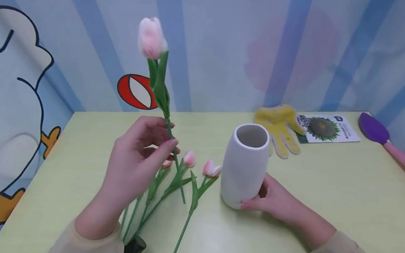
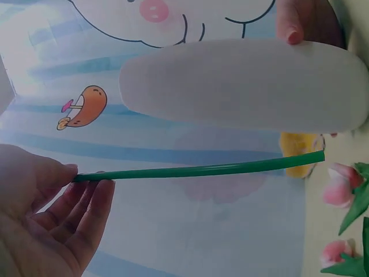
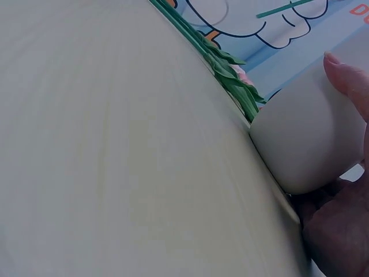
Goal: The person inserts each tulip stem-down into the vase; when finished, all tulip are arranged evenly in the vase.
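A pink tulip (image 1: 152, 39) stands nearly upright in the left hand (image 1: 137, 160), its green stem pinched between thumb and fingers. In the left wrist view the stem (image 2: 202, 171) runs out from the left hand (image 2: 57, 213), its cut end free beside the white vase (image 2: 242, 86). The right hand (image 1: 279, 200) grips the lower part of the white vase (image 1: 243, 171), which is upright on the table. In the right wrist view the right hand (image 3: 346, 225) has its thumb and fingers round the vase (image 3: 311, 133). The vase's opening shows no flower.
Several tulips lie on the table (image 1: 267, 248) below the left hand, one (image 1: 212, 169) close to the vase's left. Behind the vase are a yellow glove (image 1: 280, 124) and a printed card (image 1: 328, 129). A purple shovel (image 1: 375, 129) with a pink handle lies at the right back.
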{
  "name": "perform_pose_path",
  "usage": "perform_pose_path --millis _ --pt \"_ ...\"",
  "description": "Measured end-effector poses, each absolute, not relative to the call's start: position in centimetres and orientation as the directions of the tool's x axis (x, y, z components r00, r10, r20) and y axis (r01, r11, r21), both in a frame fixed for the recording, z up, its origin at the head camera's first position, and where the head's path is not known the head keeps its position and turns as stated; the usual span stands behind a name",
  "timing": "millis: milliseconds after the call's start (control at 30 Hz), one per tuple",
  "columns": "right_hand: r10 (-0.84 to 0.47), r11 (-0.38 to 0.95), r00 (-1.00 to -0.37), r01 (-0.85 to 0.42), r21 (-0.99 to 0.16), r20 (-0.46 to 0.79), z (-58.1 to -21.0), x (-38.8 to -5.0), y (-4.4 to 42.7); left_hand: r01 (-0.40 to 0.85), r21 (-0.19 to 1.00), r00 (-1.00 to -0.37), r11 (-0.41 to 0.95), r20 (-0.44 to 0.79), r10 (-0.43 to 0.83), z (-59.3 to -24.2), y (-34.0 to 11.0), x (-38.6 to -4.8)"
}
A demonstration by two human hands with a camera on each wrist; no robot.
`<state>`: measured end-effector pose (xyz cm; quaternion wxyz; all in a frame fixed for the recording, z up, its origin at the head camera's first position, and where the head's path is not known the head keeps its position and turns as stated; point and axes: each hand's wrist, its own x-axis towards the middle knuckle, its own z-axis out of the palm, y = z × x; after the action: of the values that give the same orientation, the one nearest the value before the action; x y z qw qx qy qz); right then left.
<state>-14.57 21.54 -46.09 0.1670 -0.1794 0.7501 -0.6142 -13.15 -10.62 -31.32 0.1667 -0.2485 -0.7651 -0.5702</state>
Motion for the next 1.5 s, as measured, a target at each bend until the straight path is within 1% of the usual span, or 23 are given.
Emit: perform_pose_path --millis 100,333,500,800,933,1133,1267,1500 --pt "-0.48 0.175 -0.877 -0.071 -0.982 -0.022 -46.1 -14.7 21.6 0.586 0.788 -0.809 0.186 0.557 0.187 -30.5 -10.0 -13.0" --pt "-0.488 0.177 -0.873 -0.071 -0.982 -0.025 -46.3 -14.7 21.7 0.558 0.821 -0.828 0.124 0.542 0.141 -29.3 -9.4 -12.7" --pt "-0.482 0.177 -0.876 -0.067 -0.982 -0.027 -46.3 -14.8 21.6 0.563 0.823 -0.824 0.074 0.552 0.127 -28.7 -9.4 -12.6" --pt "-0.476 0.19 -0.879 -0.053 -0.98 -0.044 -46.7 -14.5 21.7 0.57 0.821 -0.819 0.028 0.565 0.098 -28.2 -9.2 -12.2" --pt "-0.475 0.193 -0.879 -0.054 -0.98 -0.045 -46.4 -14.7 21.8 0.593 0.805 -0.803 -0.032 0.594 0.047 -27.1 -8.8 -12.0" --pt "-0.49 0.194 -0.871 -0.084 -0.977 -0.022 -46.3 -15.1 21.5 0.643 0.751 -0.762 -0.15 0.648 -0.027 -25.3 -8.5 -11.8" --pt "-0.481 0.201 -0.876 -0.087 -0.976 -0.021 -46.3 -15.0 21.7 0.655 0.733 -0.751 -0.182 0.659 -0.049 -24.7 -8.2 -11.4" --pt "-0.49 0.194 -0.871 -0.083 -0.977 -0.023 -46.2 -15.0 21.8 0.664 0.722 -0.744 -0.194 0.663 -0.082 -24.6 -8.1 -10.9"
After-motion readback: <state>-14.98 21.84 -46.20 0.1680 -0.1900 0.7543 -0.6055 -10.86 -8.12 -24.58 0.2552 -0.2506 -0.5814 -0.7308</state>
